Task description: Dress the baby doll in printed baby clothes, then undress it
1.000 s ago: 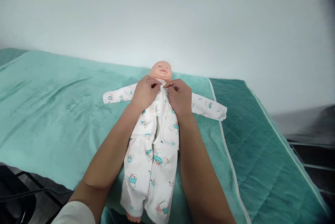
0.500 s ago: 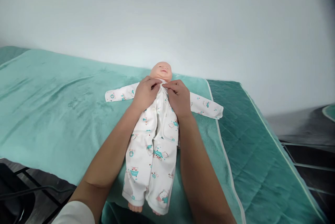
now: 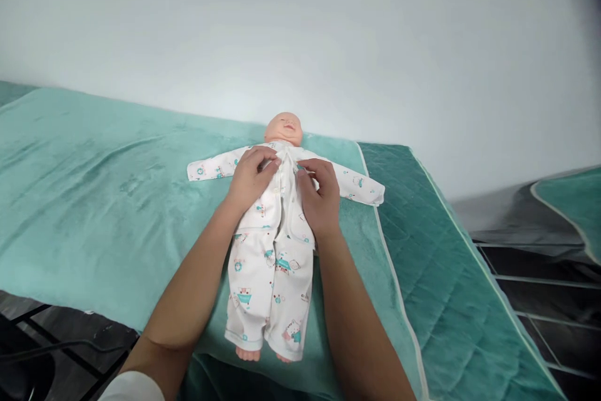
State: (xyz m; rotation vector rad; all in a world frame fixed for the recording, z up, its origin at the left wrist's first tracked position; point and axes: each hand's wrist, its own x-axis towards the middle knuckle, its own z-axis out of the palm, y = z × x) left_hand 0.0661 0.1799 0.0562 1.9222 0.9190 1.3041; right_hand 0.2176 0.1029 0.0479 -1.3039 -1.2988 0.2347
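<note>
A baby doll (image 3: 283, 128) lies on its back with its head toward the wall and its arms spread. It wears a white printed baby jacket (image 3: 260, 216), whose front edges part down the middle, and matching trousers (image 3: 251, 288). On the left side of the chest, my left hand (image 3: 253, 176) has its fingers closed at the jacket's front edge. My right hand (image 3: 320, 191) pinches the opposite front edge with bent fingers, just below the collar. The small fastenings under the fingertips are hard to make out. Bare toes show below the trouser legs.
A light green blanket (image 3: 117, 213) lies under the doll, over a darker quilted cover (image 3: 451, 276) at the right. The white wall (image 3: 282, 38) rises directly behind. Metal bars (image 3: 544, 279) show at the lower right, and a dark cable (image 3: 66, 346) at the lower left.
Both hands have moved a little down the jacket front from the collar, uncovering the neckline and shoulders. The camera view has shifted slightly to the right.
</note>
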